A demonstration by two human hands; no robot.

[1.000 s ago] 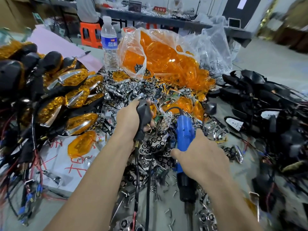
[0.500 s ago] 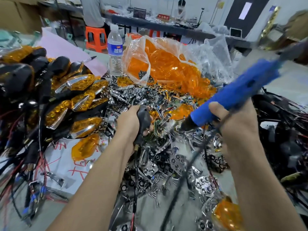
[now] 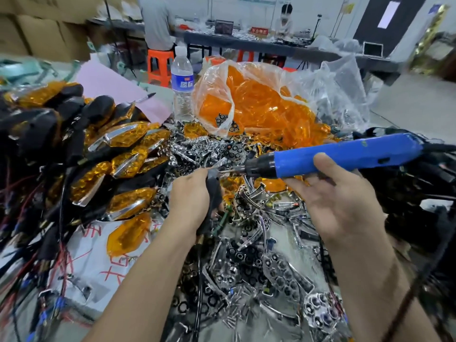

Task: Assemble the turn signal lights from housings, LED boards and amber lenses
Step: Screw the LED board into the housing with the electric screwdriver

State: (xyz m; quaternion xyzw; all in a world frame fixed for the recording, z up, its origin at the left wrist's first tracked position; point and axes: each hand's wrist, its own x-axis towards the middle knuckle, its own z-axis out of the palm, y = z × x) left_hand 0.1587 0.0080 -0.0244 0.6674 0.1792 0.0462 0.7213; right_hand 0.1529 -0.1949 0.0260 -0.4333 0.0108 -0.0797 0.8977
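Note:
My left hand (image 3: 191, 193) grips a black turn signal housing (image 3: 213, 191) with its wire hanging down toward me. My right hand (image 3: 338, 201) holds a blue electric screwdriver (image 3: 333, 157) lying almost level, thumb over the barrel. The screwdriver's black nose and bit point left at the top of the housing. Chrome reflector pieces and LED boards (image 3: 259, 265) lie heaped below both hands. A clear bag of amber lenses (image 3: 259, 104) stands behind them. Finished amber lights with black housings (image 3: 118, 164) are stacked at the left.
A water bottle (image 3: 182, 82) stands beside the lens bag. A loose amber lens (image 3: 128, 234) lies on white paper at the left. Black housings with wires (image 3: 419, 183) pile up at the right. People sit at a far table (image 3: 246, 43).
The right hand lifted the blue screwdriver from the pile, swung it up to the right, then brought it level with its bit at the housing. The left hand kept hold of the housing.

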